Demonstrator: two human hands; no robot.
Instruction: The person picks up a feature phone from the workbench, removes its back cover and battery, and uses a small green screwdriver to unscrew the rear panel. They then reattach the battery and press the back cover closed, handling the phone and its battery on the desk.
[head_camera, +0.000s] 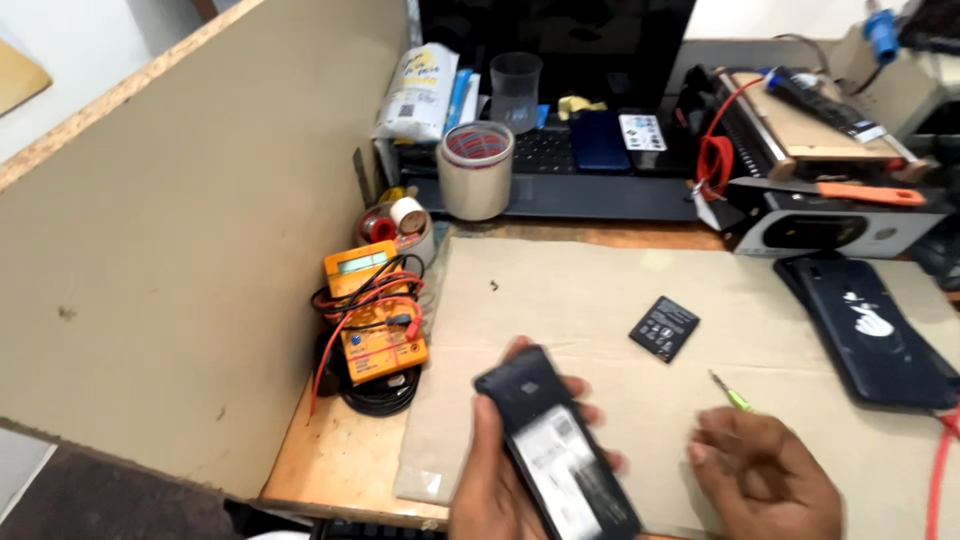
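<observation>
Nearest to us, our left hand (500, 470) grips a slim black phone with its back cover off (555, 445), fingers wrapped round its edges, holding it tilted above the brown cardboard work mat (600, 290). Our right hand (765, 475) hovers just beside it, loosely curled and holding nothing, with a small green-handled screwdriver (732, 393) lying on the mat near its fingertips. Farther up the mat sits a small black rectangular battery (664, 328), apart from both hands. To the right lies a dark phone case with a white hand motif (875, 330). At the left edge we see an orange multimeter with red and black leads (375, 320), and behind it a wide roll of tape (475, 168).
</observation>
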